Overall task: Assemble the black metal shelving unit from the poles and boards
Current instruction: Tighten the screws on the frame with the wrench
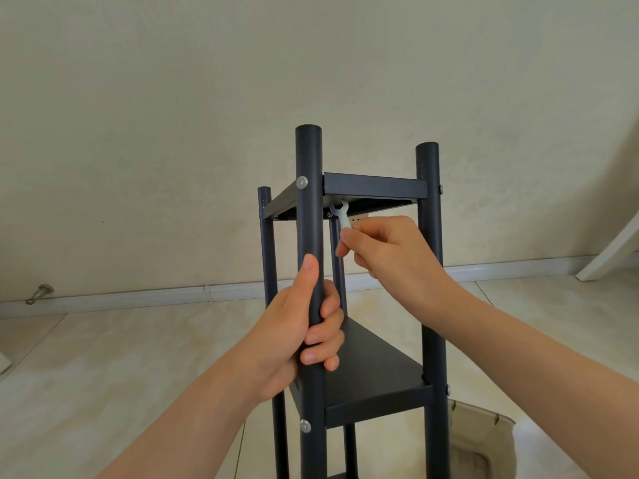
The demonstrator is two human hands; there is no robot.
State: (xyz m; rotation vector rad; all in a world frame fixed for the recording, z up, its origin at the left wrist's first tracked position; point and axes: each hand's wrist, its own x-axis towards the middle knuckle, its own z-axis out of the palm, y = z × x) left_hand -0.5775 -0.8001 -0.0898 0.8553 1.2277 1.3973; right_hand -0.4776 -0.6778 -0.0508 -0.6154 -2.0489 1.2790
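Head view, single frame.

- The shelving unit (430,202) stands upright on the tiled floor (138,357), close to the wall. The top board (375,186) and lower board (377,375) are both seated between the poles.
- My left hand (297,326) is wrapped round the front pole (309,219) between the two boards, fingers (325,337) curled closed on it and thumb lying up the tube.
- My right hand (383,250) pinches the tail of a small flat wrench (340,214). Its head is up under the top board, at the corner behind the bolt head (303,182).

Handling, my judgement:
- The tube is stiff with smooth paint, so it wants a full wrap to hold.
- The frame is tall and narrow and likely to rock, so I brace it mid-pole.
- The wrench is thin and light and may slip off the nut.
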